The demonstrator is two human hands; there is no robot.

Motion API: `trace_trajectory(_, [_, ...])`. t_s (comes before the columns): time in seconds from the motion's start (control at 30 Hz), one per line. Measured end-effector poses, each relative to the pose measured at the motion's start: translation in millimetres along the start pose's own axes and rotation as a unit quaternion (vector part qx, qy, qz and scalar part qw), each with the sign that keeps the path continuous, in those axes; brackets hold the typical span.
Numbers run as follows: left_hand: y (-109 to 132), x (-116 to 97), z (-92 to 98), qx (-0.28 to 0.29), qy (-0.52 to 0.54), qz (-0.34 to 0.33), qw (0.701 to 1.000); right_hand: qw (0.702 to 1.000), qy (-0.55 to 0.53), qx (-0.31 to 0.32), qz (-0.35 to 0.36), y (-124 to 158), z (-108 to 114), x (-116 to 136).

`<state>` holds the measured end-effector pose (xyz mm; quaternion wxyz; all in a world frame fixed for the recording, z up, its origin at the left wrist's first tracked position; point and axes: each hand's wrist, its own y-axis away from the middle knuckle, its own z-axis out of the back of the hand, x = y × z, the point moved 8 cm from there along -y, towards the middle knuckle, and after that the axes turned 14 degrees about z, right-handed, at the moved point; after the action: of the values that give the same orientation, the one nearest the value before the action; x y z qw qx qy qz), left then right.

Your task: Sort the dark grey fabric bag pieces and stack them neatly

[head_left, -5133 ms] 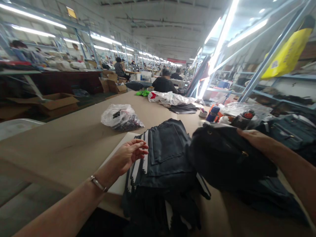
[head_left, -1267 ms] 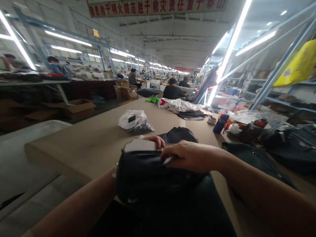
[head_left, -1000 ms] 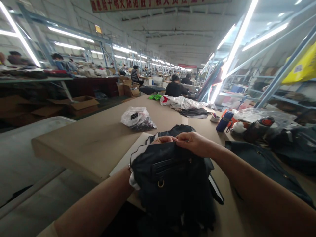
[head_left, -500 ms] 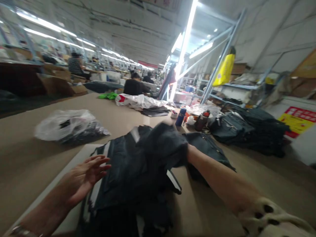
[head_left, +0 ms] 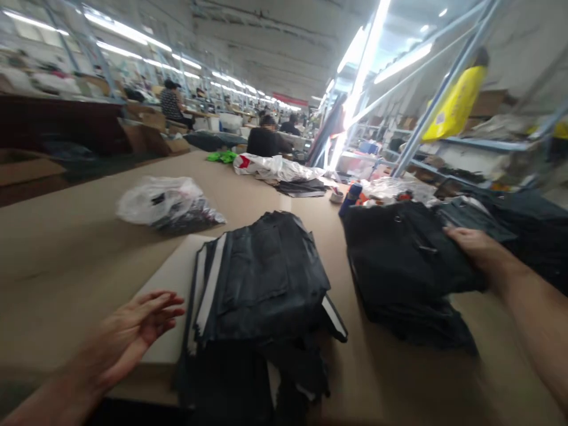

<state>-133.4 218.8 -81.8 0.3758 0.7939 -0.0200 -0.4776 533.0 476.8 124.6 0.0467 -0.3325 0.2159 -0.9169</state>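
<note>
My right hand (head_left: 474,248) grips the far right edge of a dark fabric piece (head_left: 390,254), which has a small ring and what looks like a short zipper on it. This piece lies over other dark cloth on the right of the table, and part of my grip is hidden. Left of it sits a stack of dark sewn panels (head_left: 261,278) with pale edge strips, some cloth hanging down at the front. My left hand (head_left: 142,331) hovers just left of that stack, empty, fingers loosely curled and apart. Under the stack's left side shows a pale board (head_left: 164,296).
A clear plastic bag (head_left: 164,204) with dark contents lies at the back left of the brown table (head_left: 66,248). Farther back are a white plastic bag (head_left: 275,168) and a blue bottle (head_left: 350,198). Dark garments (head_left: 528,219) are heaped at the right. People sit in the background.
My right hand has moved right, carrying the dark fabric piece from over the panel stack to the pile on the right. My left hand stays beside the stack. The view has turned left.
</note>
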Motion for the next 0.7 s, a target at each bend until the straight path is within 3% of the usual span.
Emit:
trace_trajectory(0.07, [19,-1,-25.1,0.007,-0.016,-0.009,1.0,0.985,0.163,0.032,-0.038,1,-4,-22])
trace_trajectory(0.1, [21,1,-34.1,0.008,-0.029,-0.007,1.0,0.978,0.201,0.048,-0.012,1,-15,-17])
trace_trajectory(0.17, [19,6,-42.9,-0.013,-0.09,0.006,0.996,0.978,0.179,0.083,0.061,11,-54,19])
trace_trajectory(0.23, [14,13,-46.2,-0.028,-0.149,0.025,0.988,0.977,0.077,0.139,0.142,39,-108,85])
trace_trajectory(0.27, [11,14,-46.9,-0.035,-0.171,0.03,0.984,0.962,0.016,0.187,0.201,61,-139,129])
trace_trajectory(0.3, [9,14,-47.2,-0.042,-0.188,0.03,0.981,0.94,-0.048,0.222,0.254,85,-166,174])
trace_trajectory(0.37, [5,9,-46.9,-0.062,-0.22,0.016,0.973,0.867,-0.136,0.316,0.36,138,-216,260])
trace_trajectory(0.4, [4,6,-47.1,-0.07,-0.239,0.01,0.968,0.833,-0.149,0.341,0.41,161,-235,296])
trace_trajectory(0.47, [2,3,-48.8,-0.066,-0.279,0.015,0.958,0.784,-0.14,0.383,0.468,195,-272,344])
trace_trajectory(0.57, [0,6,-50.4,-0.048,-0.328,0.04,0.943,0.762,-0.149,0.43,0.46,217,-321,369])
trace_trajectory(0.7, [-2,6,-47.7,-0.06,-0.365,0.027,0.929,0.802,-0.167,0.433,0.376,218,-369,354])
